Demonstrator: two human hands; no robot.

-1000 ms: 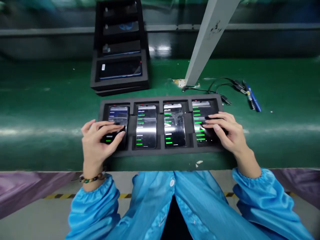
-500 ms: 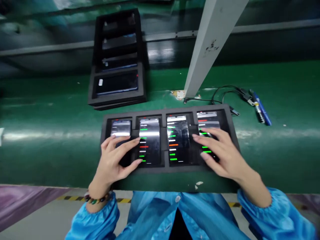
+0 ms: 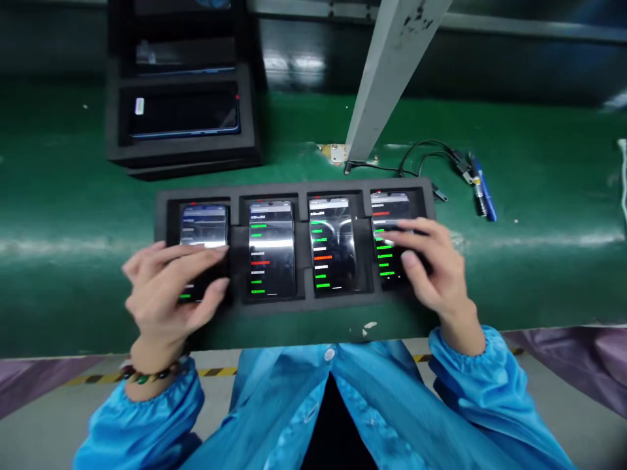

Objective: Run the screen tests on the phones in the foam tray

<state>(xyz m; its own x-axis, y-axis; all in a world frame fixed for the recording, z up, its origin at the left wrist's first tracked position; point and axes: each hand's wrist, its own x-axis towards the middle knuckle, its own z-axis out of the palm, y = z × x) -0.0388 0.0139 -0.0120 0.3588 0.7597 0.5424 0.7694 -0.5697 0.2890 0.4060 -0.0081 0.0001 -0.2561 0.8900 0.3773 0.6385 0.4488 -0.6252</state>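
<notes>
Several smartphones with lit screens lie in the slots of a black foam tray point(image 3: 304, 274) on the green bench. Over the leftmost phone point(image 3: 204, 219) rests my left hand point(image 3: 169, 287), fingers apart and partly covering its screen. My right hand point(image 3: 434, 261) is spread above the rightmost phone point(image 3: 386, 258), its fingertips over the screen; whether they touch it I cannot tell. Between my hands, a phone point(image 3: 272, 248) and another phone point(image 3: 334, 245) show rows of green, white and red text. Neither hand grips anything.
A stack of black foam trays point(image 3: 181, 150) holding more phones stands at the back left. Behind the near tray rises a grey metal post point(image 3: 386, 78). Black cables point(image 3: 421, 147) and a blue pen point(image 3: 484, 189) lie to the right.
The view has shifted, so the trays sit higher and further left. My left hand has moved left, off the second phone's edge and onto the first. My right hand stays at the rightmost phone.
</notes>
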